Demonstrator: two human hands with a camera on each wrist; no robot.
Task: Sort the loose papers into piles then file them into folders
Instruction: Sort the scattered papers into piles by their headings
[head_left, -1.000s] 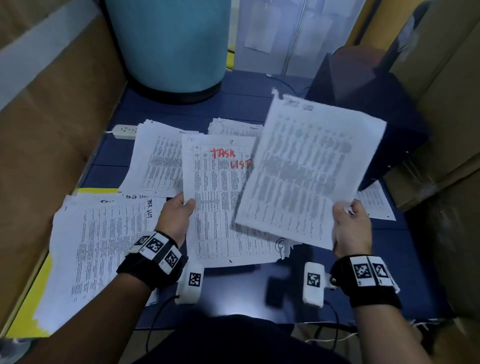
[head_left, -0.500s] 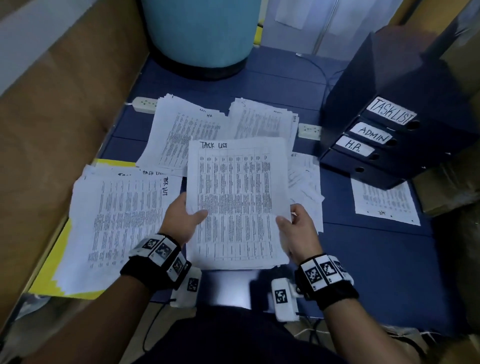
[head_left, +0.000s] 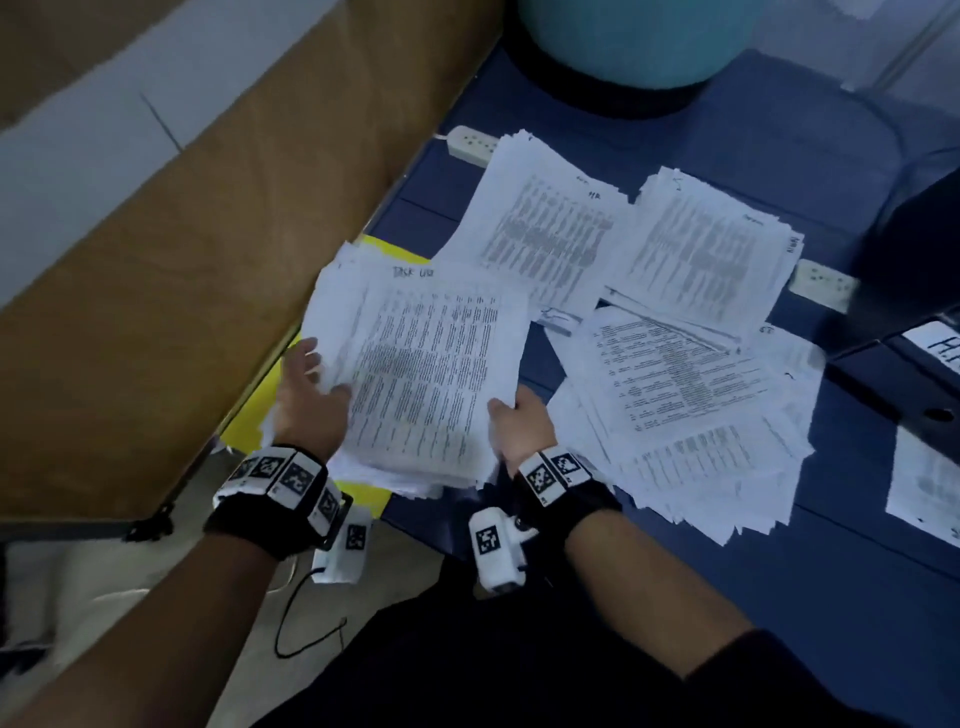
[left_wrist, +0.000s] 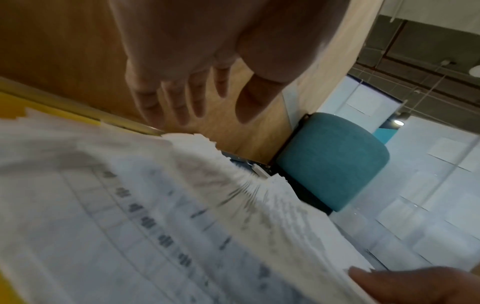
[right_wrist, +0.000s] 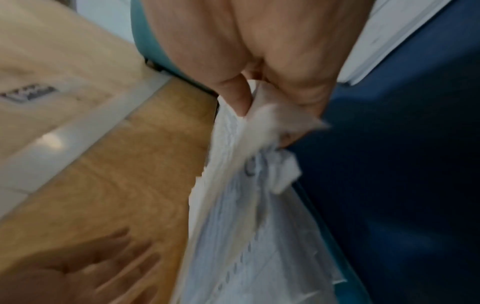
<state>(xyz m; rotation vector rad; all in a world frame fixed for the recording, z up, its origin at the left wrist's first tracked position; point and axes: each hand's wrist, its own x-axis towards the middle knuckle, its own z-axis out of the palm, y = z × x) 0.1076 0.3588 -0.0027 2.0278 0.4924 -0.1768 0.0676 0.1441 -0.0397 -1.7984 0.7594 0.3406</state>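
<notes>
Right hand pinches the near right corner of a printed sheet headed "TASK LIST", atop the left pile; fingertips hidden under paper. Left hand open, fingers spread at the pile's left edge, contact unclear. Folder cut off right, label partly legible.

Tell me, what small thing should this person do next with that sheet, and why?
Probably let go and lay the sheet flat on the TASK LIST pile. The right hand pinches the sheet's near corner, and it already lies over that stack by the yellow folder. The left hand is open at the pile's edge, ready to square it up.
</notes>
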